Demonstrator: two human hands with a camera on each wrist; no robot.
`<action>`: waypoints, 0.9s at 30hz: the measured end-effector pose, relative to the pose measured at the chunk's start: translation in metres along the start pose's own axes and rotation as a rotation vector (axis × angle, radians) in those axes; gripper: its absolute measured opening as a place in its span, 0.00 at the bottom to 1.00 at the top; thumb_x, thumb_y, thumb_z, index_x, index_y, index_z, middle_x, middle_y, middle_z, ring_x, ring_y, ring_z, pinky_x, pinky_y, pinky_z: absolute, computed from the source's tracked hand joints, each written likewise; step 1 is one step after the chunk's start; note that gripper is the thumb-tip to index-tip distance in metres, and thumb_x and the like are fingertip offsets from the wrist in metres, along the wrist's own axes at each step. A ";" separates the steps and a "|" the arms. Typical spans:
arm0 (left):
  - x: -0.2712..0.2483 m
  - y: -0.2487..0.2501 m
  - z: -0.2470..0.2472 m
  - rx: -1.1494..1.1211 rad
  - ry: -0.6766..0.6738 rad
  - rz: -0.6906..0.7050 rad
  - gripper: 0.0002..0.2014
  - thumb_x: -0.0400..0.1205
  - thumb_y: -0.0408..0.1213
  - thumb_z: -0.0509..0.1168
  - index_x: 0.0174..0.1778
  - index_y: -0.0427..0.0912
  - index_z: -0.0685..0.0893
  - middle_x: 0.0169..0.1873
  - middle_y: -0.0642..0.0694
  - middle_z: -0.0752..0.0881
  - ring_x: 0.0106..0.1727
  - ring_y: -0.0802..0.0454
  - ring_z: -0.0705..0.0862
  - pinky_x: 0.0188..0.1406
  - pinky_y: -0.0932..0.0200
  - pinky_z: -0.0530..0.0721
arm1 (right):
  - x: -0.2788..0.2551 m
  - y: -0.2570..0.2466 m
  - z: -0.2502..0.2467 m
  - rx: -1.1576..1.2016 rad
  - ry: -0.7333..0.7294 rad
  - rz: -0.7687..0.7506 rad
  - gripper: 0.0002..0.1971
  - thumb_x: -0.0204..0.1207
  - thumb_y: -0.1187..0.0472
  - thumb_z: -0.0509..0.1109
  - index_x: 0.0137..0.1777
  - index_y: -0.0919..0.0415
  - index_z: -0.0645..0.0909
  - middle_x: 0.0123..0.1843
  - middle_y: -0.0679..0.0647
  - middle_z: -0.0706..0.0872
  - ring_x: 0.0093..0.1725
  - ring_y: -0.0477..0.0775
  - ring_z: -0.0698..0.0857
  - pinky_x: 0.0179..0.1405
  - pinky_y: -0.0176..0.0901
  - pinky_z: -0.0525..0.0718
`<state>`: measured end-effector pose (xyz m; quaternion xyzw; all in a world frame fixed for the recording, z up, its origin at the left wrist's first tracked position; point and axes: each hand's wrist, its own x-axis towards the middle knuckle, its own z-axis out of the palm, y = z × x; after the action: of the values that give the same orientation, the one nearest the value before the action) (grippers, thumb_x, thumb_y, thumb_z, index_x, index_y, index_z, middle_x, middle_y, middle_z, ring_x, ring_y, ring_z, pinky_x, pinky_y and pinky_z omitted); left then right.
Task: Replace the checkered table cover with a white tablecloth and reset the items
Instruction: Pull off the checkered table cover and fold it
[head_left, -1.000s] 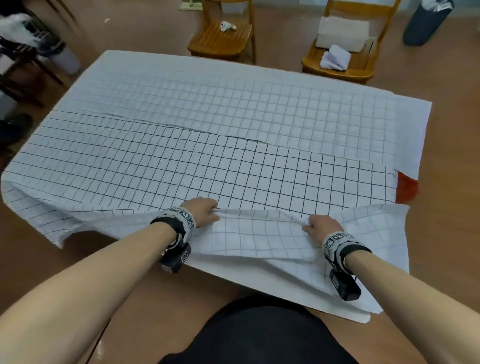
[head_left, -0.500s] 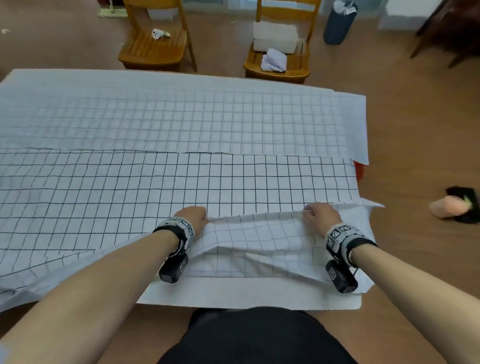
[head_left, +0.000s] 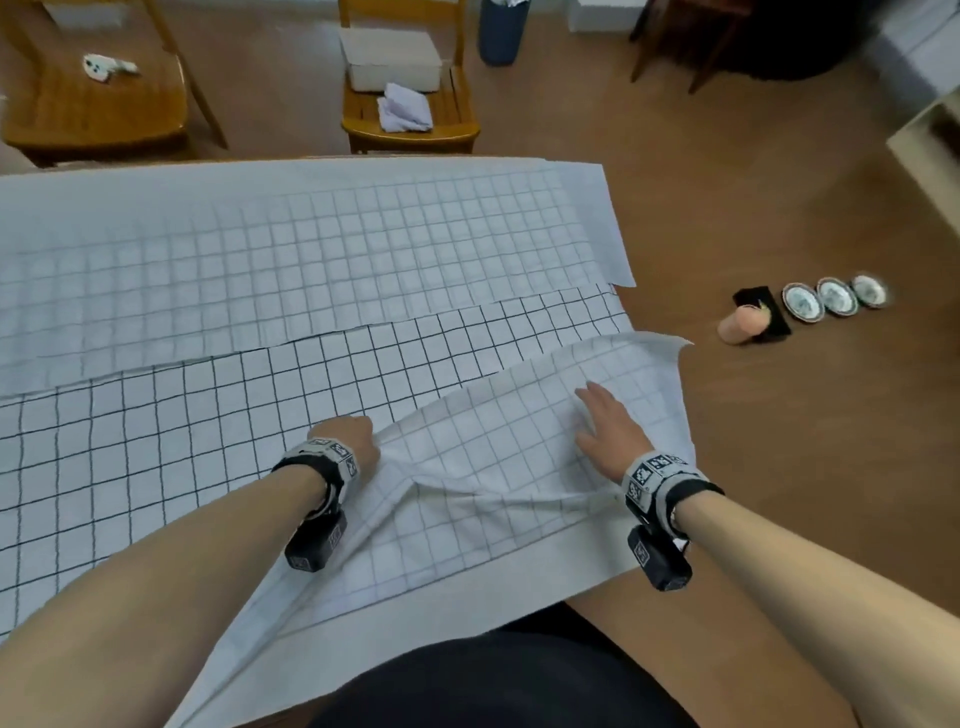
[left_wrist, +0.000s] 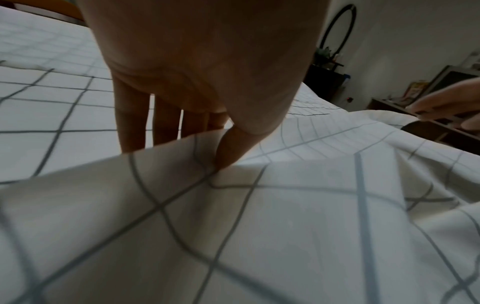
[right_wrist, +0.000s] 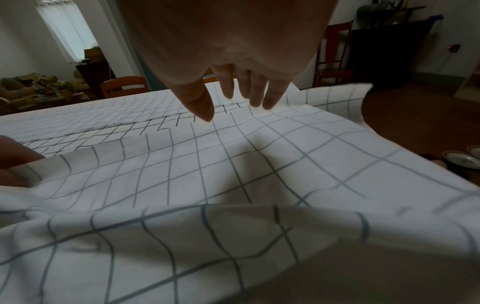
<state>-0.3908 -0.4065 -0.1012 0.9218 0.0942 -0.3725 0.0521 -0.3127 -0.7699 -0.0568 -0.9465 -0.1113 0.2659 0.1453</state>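
Two wooden chairs (head_left: 93, 104), three small dishes (head_left: 803, 301) (floor), one checkered cover (head_left: 311, 270).

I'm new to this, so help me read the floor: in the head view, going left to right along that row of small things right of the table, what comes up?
Peach-coloured cylinder → black object under it → three small patterned dishes.

You are looking at a white table cover (head_left: 322, 395) showing a black checkered grid; its folded-over flap (head_left: 519, 436) is showing the same lines in a fainter grey. The floor (head_left: 779, 467) is showing brown. The two chairs (head_left: 410, 124) are glowing honey-brown, one carrying a white box (head_left: 389, 57) and a white cloth (head_left: 405, 106). Three small dishes (head_left: 834, 296) are showing white with pale bluish centres. Your wristbands (head_left: 657, 475) are showing black-and-white square markers.
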 end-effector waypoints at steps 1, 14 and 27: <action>0.002 0.004 -0.004 0.007 -0.015 0.019 0.13 0.82 0.42 0.57 0.58 0.43 0.78 0.53 0.45 0.84 0.48 0.46 0.81 0.47 0.55 0.81 | -0.004 0.004 0.002 0.003 -0.036 0.024 0.33 0.84 0.62 0.62 0.87 0.57 0.56 0.89 0.52 0.51 0.86 0.54 0.56 0.82 0.49 0.60; 0.026 0.119 -0.049 0.010 -0.039 0.169 0.12 0.84 0.46 0.57 0.58 0.44 0.75 0.53 0.45 0.82 0.48 0.46 0.79 0.46 0.54 0.76 | 0.016 0.063 -0.023 0.111 -0.147 0.108 0.28 0.82 0.60 0.63 0.82 0.54 0.66 0.83 0.51 0.68 0.79 0.56 0.72 0.76 0.51 0.72; 0.078 0.208 -0.073 -0.045 0.084 0.113 0.06 0.83 0.34 0.60 0.52 0.39 0.81 0.61 0.43 0.73 0.58 0.41 0.76 0.51 0.45 0.81 | 0.156 0.140 -0.093 -0.079 0.005 -0.214 0.30 0.77 0.62 0.67 0.80 0.58 0.68 0.82 0.53 0.66 0.82 0.56 0.63 0.78 0.53 0.70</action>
<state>-0.2423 -0.5867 -0.0983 0.9391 0.0526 -0.3275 0.0896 -0.1142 -0.8760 -0.1018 -0.9348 -0.2216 0.2421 0.1356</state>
